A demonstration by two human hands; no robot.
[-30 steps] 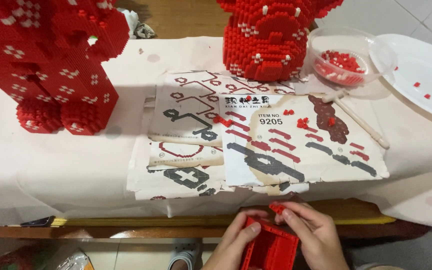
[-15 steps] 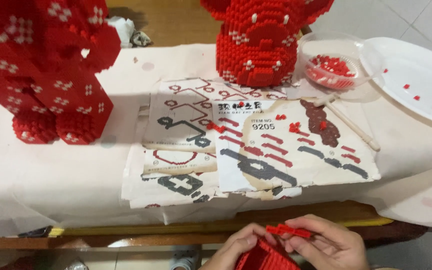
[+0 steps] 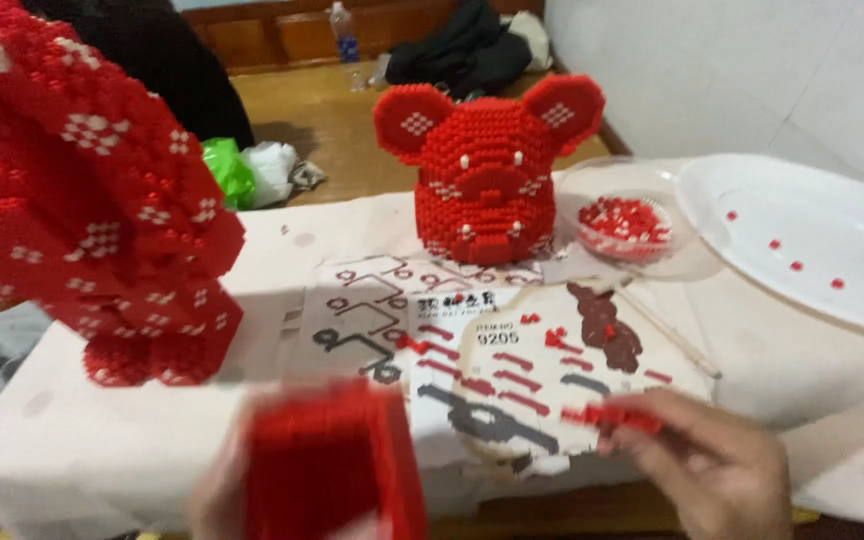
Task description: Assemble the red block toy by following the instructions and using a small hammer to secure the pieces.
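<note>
A blurred red block piece (image 3: pixel 332 460), built of small bricks, fills the bottom middle; my left hand (image 3: pixel 214 495) holds it from behind and is mostly hidden by it. My right hand (image 3: pixel 717 465) at the bottom right pinches a thin red strip of bricks (image 3: pixel 612 417) between its fingertips, apart from the block piece. Under both lies a printed instruction sheet (image 3: pixel 512 355) on the white-covered table (image 3: pixel 72 440).
A red brick bear head (image 3: pixel 490 170) stands behind the sheet. A large red brick body (image 3: pixel 82 200) towers at the left. A clear bowl of red bricks (image 3: pixel 624 222) and a white plate (image 3: pixel 812 240) with a few loose bricks sit at the right.
The view has tilted up and moved closer. My hands have risen from below the table edge; the right one has pulled the red strip away from the block piece.
</note>
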